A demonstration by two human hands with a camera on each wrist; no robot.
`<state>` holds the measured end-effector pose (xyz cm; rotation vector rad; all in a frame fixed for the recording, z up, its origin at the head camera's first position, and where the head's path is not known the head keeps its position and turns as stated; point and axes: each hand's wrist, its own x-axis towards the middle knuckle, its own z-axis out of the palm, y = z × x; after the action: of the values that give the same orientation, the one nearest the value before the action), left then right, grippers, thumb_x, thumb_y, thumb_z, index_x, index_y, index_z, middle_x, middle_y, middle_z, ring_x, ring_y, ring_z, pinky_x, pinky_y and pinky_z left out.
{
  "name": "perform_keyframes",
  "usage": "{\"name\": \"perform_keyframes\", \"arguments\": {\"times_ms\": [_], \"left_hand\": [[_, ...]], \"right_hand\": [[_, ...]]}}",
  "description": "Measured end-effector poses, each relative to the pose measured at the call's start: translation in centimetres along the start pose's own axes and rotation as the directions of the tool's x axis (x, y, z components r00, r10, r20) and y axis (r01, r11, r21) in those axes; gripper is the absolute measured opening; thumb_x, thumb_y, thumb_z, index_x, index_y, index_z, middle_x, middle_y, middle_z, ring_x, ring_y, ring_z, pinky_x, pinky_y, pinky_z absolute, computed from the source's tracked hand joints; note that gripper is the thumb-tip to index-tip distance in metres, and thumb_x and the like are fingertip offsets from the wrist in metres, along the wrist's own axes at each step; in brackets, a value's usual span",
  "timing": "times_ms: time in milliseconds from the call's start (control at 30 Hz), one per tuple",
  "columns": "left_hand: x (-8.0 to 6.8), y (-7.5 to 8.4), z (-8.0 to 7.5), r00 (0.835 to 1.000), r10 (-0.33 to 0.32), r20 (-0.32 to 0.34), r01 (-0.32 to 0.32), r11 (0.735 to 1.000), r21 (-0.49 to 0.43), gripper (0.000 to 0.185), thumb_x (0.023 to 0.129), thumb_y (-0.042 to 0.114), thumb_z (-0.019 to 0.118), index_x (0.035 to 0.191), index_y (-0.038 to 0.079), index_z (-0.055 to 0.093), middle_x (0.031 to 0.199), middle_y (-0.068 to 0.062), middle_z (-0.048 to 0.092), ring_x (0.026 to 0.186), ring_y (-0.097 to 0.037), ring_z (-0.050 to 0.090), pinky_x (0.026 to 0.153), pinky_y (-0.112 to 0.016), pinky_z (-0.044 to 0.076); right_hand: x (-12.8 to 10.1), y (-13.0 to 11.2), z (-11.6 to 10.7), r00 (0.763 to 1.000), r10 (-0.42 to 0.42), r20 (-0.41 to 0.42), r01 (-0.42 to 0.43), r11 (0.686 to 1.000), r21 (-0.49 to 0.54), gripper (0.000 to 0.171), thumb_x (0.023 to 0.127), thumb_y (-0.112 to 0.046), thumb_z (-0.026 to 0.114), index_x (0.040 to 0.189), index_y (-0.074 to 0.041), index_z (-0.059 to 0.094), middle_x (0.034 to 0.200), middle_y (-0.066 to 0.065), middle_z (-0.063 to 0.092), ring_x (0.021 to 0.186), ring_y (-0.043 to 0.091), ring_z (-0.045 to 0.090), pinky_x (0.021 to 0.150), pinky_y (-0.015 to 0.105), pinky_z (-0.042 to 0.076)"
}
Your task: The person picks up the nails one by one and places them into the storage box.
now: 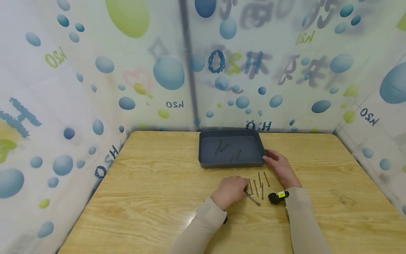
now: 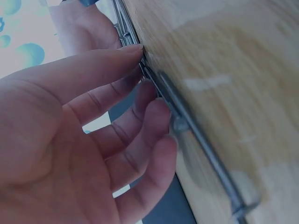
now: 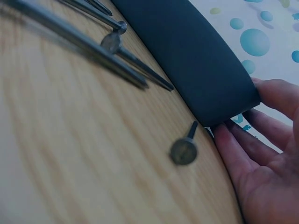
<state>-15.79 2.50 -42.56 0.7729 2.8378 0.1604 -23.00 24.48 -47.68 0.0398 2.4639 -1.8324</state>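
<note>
Picking up, I judged: my left hand (image 1: 231,189) touched nails (image 1: 253,200) at its four o'clock; whether it pinched them, I couldn't tell. The tray (image 1: 233,164) sat at twelve, more nails on the bench (image 1: 152,176) at three. My right hand (image 1: 281,168) gripped the tray's four-o'clock corner. Next likely needed: a firm lift trayward.
</note>
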Motion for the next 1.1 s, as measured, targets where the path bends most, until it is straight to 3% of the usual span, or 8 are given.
{"name": "perform_keyframes", "arguments": {"times_ms": [567, 767, 933, 1100], "left_hand": [[0.15, -0.32, 0.39, 1.000, -0.012, -0.017, 0.011, 0.999, -0.041, 0.029, 0.079, 0.016, 0.061, 0.053, 0.024, 0.053, 0.054, 0.011, 0.047, 0.047, -0.007, 0.039, 0.040, -0.028, 0.035], [0.22, -0.50, 0.20, 0.999, 0.003, -0.040, -0.004, 1.000, -0.026, 0.038, 0.079, 0.014, 0.058, 0.045, 0.022, 0.042, 0.049, 0.009, 0.035, 0.044, -0.008, 0.028, 0.036, -0.024, 0.025], [0.22, -0.67, -0.19, 0.997, 0.020, -0.071, -0.023, 0.999, -0.045, 0.034, 0.083, 0.021, 0.059, 0.051, 0.023, 0.050, 0.058, 0.009, 0.042, 0.046, -0.006, 0.033, 0.039, -0.024, 0.027], [0.28, -0.97, -0.48, 0.996, 0.038, -0.084, -0.045, 0.995, -0.086, 0.017, 0.085, 0.026, 0.060, 0.068, 0.024, 0.059, 0.063, 0.011, 0.049, 0.050, -0.004, 0.042, 0.042, -0.022, 0.033]], "right_hand": [[0.07, 0.11, 0.15, 1.000, 0.002, -0.005, -0.002, 0.999, 0.035, 0.062, 0.087, -0.039, 0.055, 0.138, -0.011, 0.034, 0.139, 0.008, 0.034, 0.126, 0.022, 0.032, 0.100, 0.043, 0.028], [-0.01, -0.02, 0.13, 1.000, 0.003, -0.005, -0.003, 0.999, 0.048, 0.061, 0.088, -0.038, 0.055, 0.138, -0.011, 0.033, 0.139, 0.010, 0.033, 0.125, 0.023, 0.033, 0.099, 0.043, 0.029], [-0.09, -0.13, 0.12, 1.000, 0.003, -0.004, -0.003, 0.999, 0.048, 0.060, 0.088, -0.037, 0.054, 0.138, -0.011, 0.034, 0.139, 0.010, 0.034, 0.125, 0.022, 0.033, 0.099, 0.042, 0.030], [0.02, -0.12, 0.13, 1.000, 0.001, 0.008, -0.002, 0.998, 0.055, 0.059, 0.089, -0.036, 0.054, 0.138, -0.012, 0.033, 0.139, 0.009, 0.034, 0.125, 0.022, 0.033, 0.099, 0.042, 0.029]]}}
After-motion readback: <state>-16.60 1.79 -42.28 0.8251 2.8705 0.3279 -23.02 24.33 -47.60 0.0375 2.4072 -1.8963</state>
